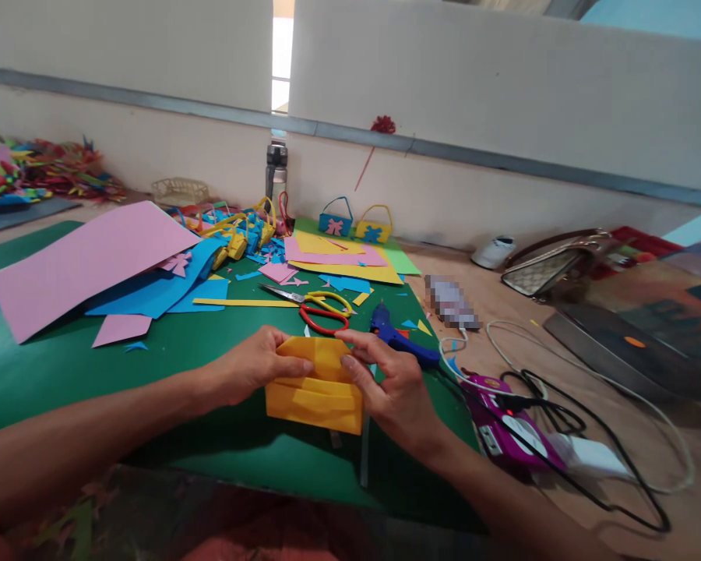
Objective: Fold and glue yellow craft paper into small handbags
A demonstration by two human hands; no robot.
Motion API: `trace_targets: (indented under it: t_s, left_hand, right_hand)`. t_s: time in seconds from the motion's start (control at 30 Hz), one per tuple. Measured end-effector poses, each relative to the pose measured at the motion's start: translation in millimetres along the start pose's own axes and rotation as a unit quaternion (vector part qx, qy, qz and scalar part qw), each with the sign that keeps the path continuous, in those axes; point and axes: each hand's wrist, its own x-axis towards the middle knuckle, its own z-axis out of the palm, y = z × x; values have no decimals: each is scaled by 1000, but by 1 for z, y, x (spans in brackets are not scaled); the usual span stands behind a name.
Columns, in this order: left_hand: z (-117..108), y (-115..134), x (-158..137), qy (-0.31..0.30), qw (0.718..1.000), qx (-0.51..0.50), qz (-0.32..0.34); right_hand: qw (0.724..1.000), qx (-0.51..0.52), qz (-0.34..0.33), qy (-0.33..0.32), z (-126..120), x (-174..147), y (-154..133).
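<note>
Yellow pouch [315, 403] nearside-left of blue glue gun [406, 343], pinched both sides: left hand [250, 364], thumb and fingers on raised flap [325, 352]; right hand [396, 382] gripping opposite edge. Uneven pull could skew flap! Careless right-hand swing might knock gun.

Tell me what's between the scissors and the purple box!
In the head view, the blue glue gun, some cords and a blue scrap lie between the scissors and purple box.
</note>
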Motion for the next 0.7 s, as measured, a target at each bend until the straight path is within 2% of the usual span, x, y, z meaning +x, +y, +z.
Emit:
trace_targets:
  t_s: [0.3,0.53,0.7]
  left_hand:
    - [0,4,-1,-21,999,-41,4]
    - [-2,4,-3,-59,998,-11,9]
    - [0,3,-4,-61,998,9,4]
  right_hand:
    - [994,87,71,-17,-5,5,0]
    - [977,171,119,-45,-6,8,1]
    - [992,95,67,-52,-4,6,0]
